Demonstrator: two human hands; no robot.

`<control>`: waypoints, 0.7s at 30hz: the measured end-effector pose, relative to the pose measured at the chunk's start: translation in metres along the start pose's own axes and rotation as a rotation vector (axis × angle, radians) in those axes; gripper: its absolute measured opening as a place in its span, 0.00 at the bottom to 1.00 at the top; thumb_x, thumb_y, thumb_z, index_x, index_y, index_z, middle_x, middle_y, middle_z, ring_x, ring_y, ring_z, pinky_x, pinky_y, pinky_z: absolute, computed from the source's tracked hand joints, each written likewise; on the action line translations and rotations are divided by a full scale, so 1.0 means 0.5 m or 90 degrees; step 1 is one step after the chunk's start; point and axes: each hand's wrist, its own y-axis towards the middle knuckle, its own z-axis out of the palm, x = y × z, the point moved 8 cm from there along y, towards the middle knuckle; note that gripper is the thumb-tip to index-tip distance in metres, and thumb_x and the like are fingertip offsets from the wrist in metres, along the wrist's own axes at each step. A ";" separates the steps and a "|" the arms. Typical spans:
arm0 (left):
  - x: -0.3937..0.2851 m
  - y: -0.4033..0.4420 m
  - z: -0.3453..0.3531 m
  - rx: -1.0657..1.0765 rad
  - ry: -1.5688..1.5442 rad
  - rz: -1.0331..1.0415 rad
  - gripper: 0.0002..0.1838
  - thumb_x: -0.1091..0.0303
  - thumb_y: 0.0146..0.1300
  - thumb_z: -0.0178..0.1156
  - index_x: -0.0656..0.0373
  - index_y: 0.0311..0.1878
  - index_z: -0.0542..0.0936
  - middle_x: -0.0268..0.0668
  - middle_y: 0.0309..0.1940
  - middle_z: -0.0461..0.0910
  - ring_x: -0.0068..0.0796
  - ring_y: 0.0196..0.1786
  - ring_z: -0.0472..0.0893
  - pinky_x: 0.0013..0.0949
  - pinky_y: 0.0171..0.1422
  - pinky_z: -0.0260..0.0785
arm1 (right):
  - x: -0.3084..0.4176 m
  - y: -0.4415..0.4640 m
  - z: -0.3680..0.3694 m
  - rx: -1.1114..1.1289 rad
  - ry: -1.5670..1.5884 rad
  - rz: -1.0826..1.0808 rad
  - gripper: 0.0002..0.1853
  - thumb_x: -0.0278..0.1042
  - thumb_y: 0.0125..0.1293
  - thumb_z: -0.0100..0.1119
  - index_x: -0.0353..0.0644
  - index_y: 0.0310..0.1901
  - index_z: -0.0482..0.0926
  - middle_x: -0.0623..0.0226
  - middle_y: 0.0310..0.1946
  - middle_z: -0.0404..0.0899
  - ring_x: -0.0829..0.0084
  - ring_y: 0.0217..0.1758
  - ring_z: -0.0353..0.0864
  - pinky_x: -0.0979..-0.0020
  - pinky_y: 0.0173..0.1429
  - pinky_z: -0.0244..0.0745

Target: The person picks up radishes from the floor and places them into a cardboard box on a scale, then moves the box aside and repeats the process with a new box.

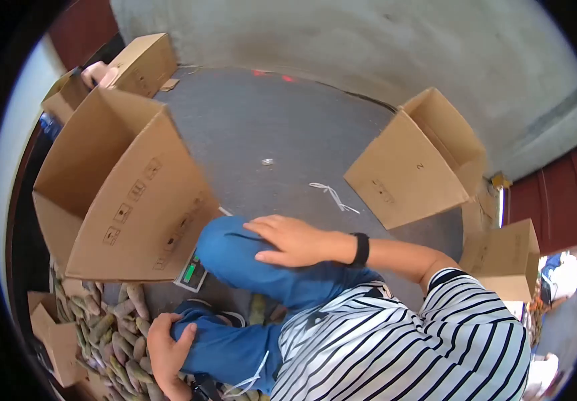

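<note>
A person in a striped shirt (402,334) sits facing a large carton (141,200), its top flaps apart and its inner floor hidden from view. The right hand (295,240), a dark band (360,249) at its wrist, lies flat on a blue-trousered knee (228,247) on the person's side of the large carton, gripping nothing. The left hand (170,351) — fingers loosely curved and equally without a load — rests on the other knee, near the large carton and just beside the heaped tubers (118,334), which lie close by the large carton's near end. A scale (191,274) with a lit green display shows at the large carton's lower corner; whether it bears the carton's weight cannot be told. Across the floor from the large carton stands a second carton (405,174), with a white strap (332,195) lying between the two.

The large carton's cardboard looks stiff but prone to buckling — probably light if bare, heavy if filled, and best held with both hands under opposite bottom edges. The tubers look firm, if liable to bruise; a whole-hand hold around the middle of each should suit.
</note>
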 end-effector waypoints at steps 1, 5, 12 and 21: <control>0.019 0.005 0.006 0.023 -0.040 -0.036 0.15 0.66 0.48 0.68 0.64 0.38 0.78 0.46 0.32 0.78 0.46 0.39 0.77 0.38 0.47 0.68 | 0.006 -0.009 0.009 -0.051 -0.030 -0.006 0.34 0.50 0.68 0.51 0.31 0.67 0.60 0.44 0.64 0.64 0.46 0.66 0.64 0.53 0.68 0.60; 0.031 0.018 0.024 0.053 -0.089 -0.073 0.13 0.66 0.53 0.66 0.65 0.38 0.78 0.45 0.30 0.78 0.40 0.36 0.77 0.36 0.45 0.68 | 0.024 -0.035 0.018 -0.167 -0.079 -0.014 0.37 0.49 0.67 0.51 0.27 0.67 0.57 0.38 0.64 0.62 0.44 0.66 0.64 0.54 0.69 0.60; 0.030 0.022 0.026 0.043 -0.091 -0.035 0.11 0.67 0.60 0.61 0.67 0.38 0.76 0.39 0.29 0.77 0.29 0.36 0.73 0.30 0.45 0.66 | 0.015 -0.040 0.021 -0.220 -0.062 -0.033 0.38 0.50 0.67 0.51 0.27 0.68 0.55 0.37 0.65 0.61 0.44 0.67 0.64 0.53 0.68 0.60; 0.059 0.060 0.050 0.162 -0.245 -0.082 0.12 0.64 0.63 0.59 0.64 0.37 0.77 0.30 0.30 0.74 0.20 0.37 0.68 0.24 0.46 0.61 | -0.012 -0.073 0.008 -0.288 -0.076 -0.025 0.38 0.51 0.67 0.51 0.26 0.66 0.58 0.35 0.63 0.63 0.43 0.64 0.66 0.52 0.65 0.64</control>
